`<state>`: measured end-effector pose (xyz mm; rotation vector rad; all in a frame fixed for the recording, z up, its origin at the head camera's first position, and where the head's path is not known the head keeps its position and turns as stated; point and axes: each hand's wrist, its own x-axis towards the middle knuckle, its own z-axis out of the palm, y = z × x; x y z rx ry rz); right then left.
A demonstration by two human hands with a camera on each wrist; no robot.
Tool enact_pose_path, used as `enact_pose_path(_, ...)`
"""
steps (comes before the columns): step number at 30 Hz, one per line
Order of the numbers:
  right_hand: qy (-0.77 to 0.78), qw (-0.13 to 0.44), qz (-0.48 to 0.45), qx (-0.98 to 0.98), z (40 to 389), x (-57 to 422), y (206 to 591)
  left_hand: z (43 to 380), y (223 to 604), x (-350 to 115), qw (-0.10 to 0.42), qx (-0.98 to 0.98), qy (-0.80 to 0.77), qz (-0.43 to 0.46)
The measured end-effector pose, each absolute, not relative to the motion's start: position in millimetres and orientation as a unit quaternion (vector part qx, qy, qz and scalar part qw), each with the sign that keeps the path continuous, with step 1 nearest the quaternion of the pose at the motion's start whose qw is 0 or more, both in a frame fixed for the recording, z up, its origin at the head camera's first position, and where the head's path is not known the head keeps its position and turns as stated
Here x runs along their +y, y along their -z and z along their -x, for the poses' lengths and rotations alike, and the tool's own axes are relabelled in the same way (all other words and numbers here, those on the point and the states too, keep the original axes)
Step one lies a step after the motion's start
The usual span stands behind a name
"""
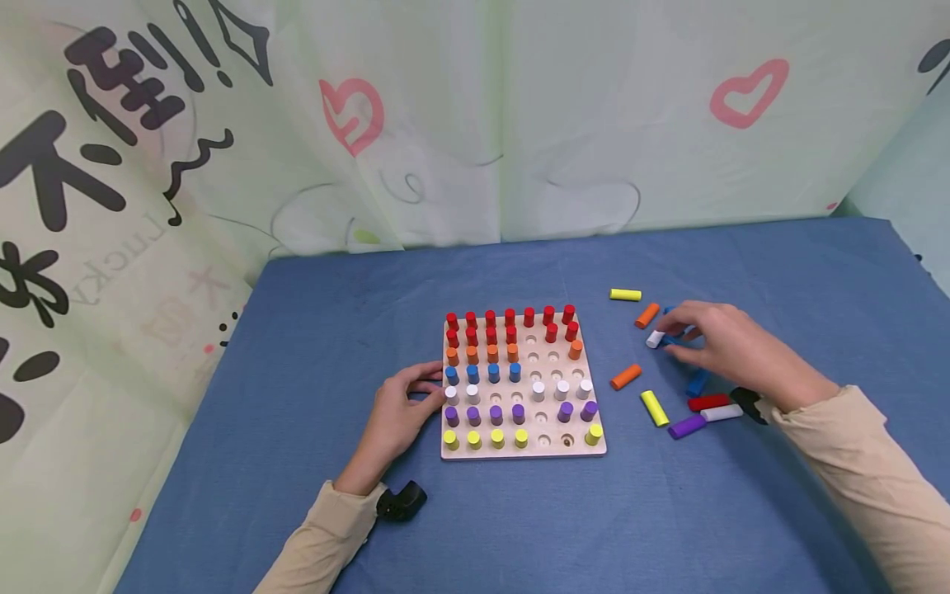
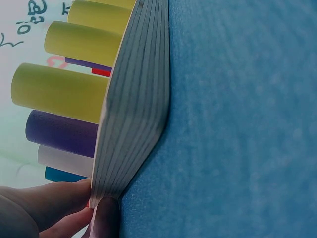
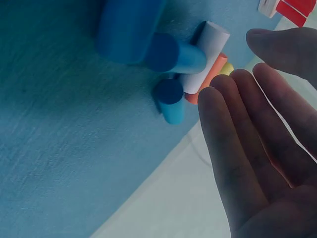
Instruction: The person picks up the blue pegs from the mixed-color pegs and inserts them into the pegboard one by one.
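Beige-sleeved right hand (image 1: 727, 342), thumb spread from fingers, white cylindrical peg (image 1: 655, 339) just beside it, left hand (image 1: 396, 415) pinching square pale wooden pegboard (image 1: 506, 389)

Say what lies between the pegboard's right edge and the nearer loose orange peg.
Only bare blue cloth lies between the pegboard and that loose orange peg; the head view shows it.

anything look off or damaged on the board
Yes: in the board, one empty hole among the yellow pegs has a dark mark, while the other empty holes look pale. I can't tell whether it's damage or wood grain.
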<state>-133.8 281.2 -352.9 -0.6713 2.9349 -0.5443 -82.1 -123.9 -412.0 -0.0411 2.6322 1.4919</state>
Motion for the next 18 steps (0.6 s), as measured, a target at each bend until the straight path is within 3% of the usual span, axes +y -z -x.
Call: enact_pose_path(18, 0.168, 0.069, 0.193, 0.964, 138.9, 288.2, 358.6, 81.7, 410.2, -123.3, 0.063, 0.866, -0.496, 0.021)
